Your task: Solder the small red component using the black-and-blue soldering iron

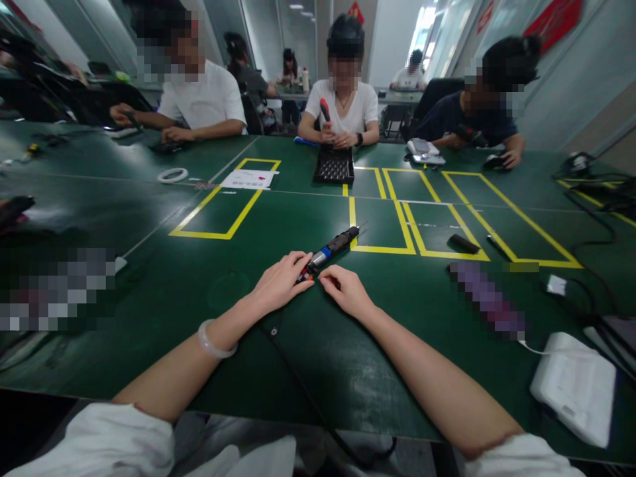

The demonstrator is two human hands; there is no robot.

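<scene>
An electric screwdriver [332, 249] lies slanted on the green table, its thin bit pointing away to the upper right. Part of its casing seems to be off, since a silver and blue body and some red and orange bits show. My left hand [283, 279] is closed around the rear end, fingers over the top and thumb along the near side. Beside that end, my right hand [345, 286] has its fingers curled together in a pinch; whatever is between them is too small to make out. A black cable [303, 387] runs from below my hands over the table's near edge.
A black curved casing piece [464, 244] rests at right inside yellow tape lines. Farther right are a blurred-out phone [487, 298] and a white power bank [574, 387]. Opposite, a person holds a red-handled screwdriver [324, 111] over a black tray [334, 177].
</scene>
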